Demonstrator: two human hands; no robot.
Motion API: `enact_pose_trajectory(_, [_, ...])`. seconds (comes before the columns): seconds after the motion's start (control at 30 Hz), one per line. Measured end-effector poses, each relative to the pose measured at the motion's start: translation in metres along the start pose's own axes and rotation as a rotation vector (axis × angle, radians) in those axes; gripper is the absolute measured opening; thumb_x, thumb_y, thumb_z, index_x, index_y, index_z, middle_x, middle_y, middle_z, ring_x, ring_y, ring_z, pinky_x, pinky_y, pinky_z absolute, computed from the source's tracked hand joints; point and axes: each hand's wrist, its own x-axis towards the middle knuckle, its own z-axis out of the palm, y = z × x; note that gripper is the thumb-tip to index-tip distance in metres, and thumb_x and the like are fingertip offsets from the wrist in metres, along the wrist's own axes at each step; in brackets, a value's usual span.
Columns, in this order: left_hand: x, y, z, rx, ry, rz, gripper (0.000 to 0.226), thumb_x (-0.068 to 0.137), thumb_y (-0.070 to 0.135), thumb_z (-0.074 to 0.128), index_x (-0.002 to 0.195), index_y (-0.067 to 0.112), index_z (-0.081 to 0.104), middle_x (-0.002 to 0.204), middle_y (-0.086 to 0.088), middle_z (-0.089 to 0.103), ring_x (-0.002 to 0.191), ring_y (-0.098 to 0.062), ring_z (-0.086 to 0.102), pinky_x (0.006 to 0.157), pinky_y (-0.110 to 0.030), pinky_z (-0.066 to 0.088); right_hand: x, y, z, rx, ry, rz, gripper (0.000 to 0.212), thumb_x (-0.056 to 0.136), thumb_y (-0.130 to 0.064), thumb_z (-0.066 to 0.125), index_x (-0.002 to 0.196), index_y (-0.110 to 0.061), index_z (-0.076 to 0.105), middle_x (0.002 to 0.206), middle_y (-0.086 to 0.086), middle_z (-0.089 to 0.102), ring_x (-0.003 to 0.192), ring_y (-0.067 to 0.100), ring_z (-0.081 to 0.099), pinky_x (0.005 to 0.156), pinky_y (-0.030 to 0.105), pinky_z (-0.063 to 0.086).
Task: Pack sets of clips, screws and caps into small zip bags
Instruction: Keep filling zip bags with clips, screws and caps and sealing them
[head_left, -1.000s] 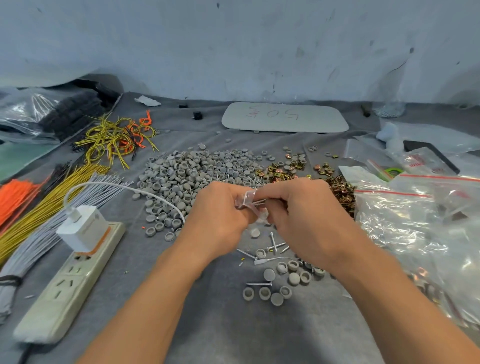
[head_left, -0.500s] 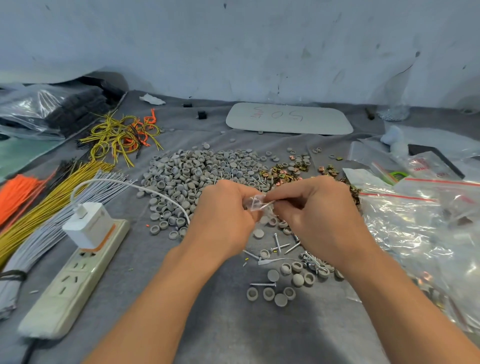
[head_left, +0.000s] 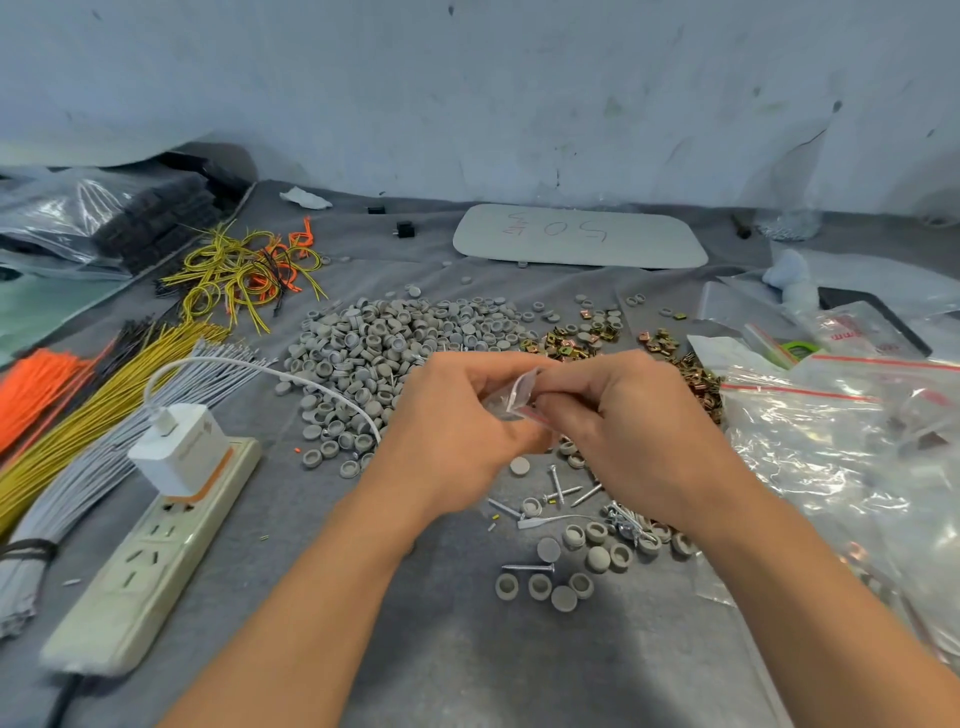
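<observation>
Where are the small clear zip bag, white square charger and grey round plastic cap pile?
small clear zip bag (head_left: 511, 397), head view, exposed middle.
white square charger (head_left: 182, 452), head view, body centre.
grey round plastic cap pile (head_left: 384, 343), head view, heap centre.

Matt grey caps (head_left: 395, 338), shiny metal screws (head_left: 556, 480), glossy clear bags (head_left: 831, 457) (crinkled), grey cloth table (head_left: 467, 649).

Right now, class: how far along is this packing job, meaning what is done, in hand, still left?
Done: possibly packed sets inside the large clear bags, though blurred. In hand: the left hand and right hand both pinch one small zip bag. Left: a big pile of grey caps, brass clips and loose screws.
</observation>
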Motion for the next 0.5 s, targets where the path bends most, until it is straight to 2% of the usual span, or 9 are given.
enact_pose_trajectory(0.03, [0.000,0.000,0.000,-0.013,-0.006,-0.006,0.046,0.062,0.016,0.082,0.102,0.039,0.081,0.085,0.012,0.079,0.075,-0.003,0.072,0.066,-0.028,0.057,0.000,0.001,-0.002,-0.003,-0.051,-0.010,0.033,0.096,-0.017,0.063,0.087,-0.045,0.078,0.055,-0.012,0.059,0.046,0.010,0.048,0.050,0.026,0.044])
enact_pose_trajectory(0.1, [0.000,0.002,0.000,-0.080,-0.012,-0.010,0.044,0.066,0.014,0.087,0.103,0.036,0.081,0.090,0.010,0.080,0.084,-0.006,0.075,0.077,-0.032,0.061,0.000,0.002,-0.004,0.062,-0.046,-0.010,0.035,0.096,-0.017,0.061,0.088,-0.048,0.077,0.062,-0.013,0.067,0.052,0.016,0.057,0.054,0.032,0.050])
enact_pose_trajectory(0.17, [0.002,0.002,-0.001,-0.144,0.052,-0.017,0.035,0.078,0.012,0.086,0.102,0.036,0.082,0.095,0.012,0.080,0.090,-0.009,0.077,0.085,-0.035,0.061,-0.003,0.002,-0.005,0.240,0.153,0.008,0.029,0.091,-0.018,0.063,0.094,-0.041,0.081,0.067,-0.012,0.073,0.050,0.013,0.059,0.048,0.030,0.048])
enact_pose_trajectory(0.23, [0.006,0.001,-0.005,-0.180,0.191,-0.059,0.022,0.086,0.015,0.081,0.096,0.035,0.083,0.092,0.013,0.080,0.089,-0.009,0.076,0.082,-0.029,0.060,-0.005,0.004,-0.008,0.360,0.420,0.035,0.024,0.087,-0.016,0.066,0.090,-0.034,0.082,0.069,-0.015,0.074,0.055,0.005,0.062,0.053,0.024,0.051])
enact_pose_trajectory(0.3, [0.008,0.001,-0.008,-0.267,0.345,-0.095,0.014,0.088,0.014,0.079,0.089,0.027,0.084,0.090,0.010,0.080,0.088,-0.005,0.075,0.073,-0.016,0.057,-0.006,0.010,-0.010,0.253,0.511,0.099,0.023,0.088,-0.016,0.068,0.085,-0.035,0.081,0.072,-0.020,0.075,0.061,0.005,0.067,0.058,0.021,0.053])
enact_pose_trajectory(0.33, [0.009,0.001,-0.010,-0.319,0.427,-0.090,0.013,0.088,0.012,0.078,0.084,0.024,0.084,0.088,0.009,0.080,0.087,-0.004,0.075,0.071,-0.013,0.056,-0.006,0.012,-0.009,0.137,0.434,0.152,0.024,0.090,-0.016,0.069,0.084,-0.036,0.081,0.074,-0.020,0.075,0.060,0.006,0.068,0.054,0.019,0.053])
enact_pose_trajectory(0.4, [0.011,0.001,-0.014,-0.377,0.586,-0.051,0.016,0.088,0.010,0.076,0.077,0.019,0.082,0.086,0.005,0.080,0.088,-0.006,0.074,0.076,-0.016,0.055,-0.006,0.017,0.001,-0.109,0.076,0.279,0.024,0.094,-0.018,0.067,0.096,-0.038,0.080,0.089,-0.017,0.078,0.064,0.004,0.069,0.056,0.014,0.053])
enact_pose_trajectory(0.43, [0.012,0.000,-0.016,-0.397,0.642,-0.028,0.015,0.088,0.009,0.074,0.077,0.017,0.081,0.086,0.003,0.080,0.088,-0.008,0.074,0.079,-0.019,0.055,-0.006,0.019,0.008,-0.231,-0.106,0.316,0.027,0.095,-0.017,0.065,0.108,-0.038,0.078,0.103,-0.013,0.078,0.076,0.006,0.071,0.067,0.016,0.056])
enact_pose_trajectory(0.5, [0.014,-0.001,-0.017,-0.425,0.694,0.007,0.014,0.089,0.008,0.074,0.083,0.017,0.082,0.087,0.002,0.080,0.089,-0.013,0.075,0.081,-0.023,0.057,-0.006,0.022,0.023,-0.434,-0.360,0.298,0.044,0.094,-0.011,0.060,0.129,-0.035,0.069,0.125,-0.004,0.070,0.105,0.019,0.068,0.091,0.032,0.057])
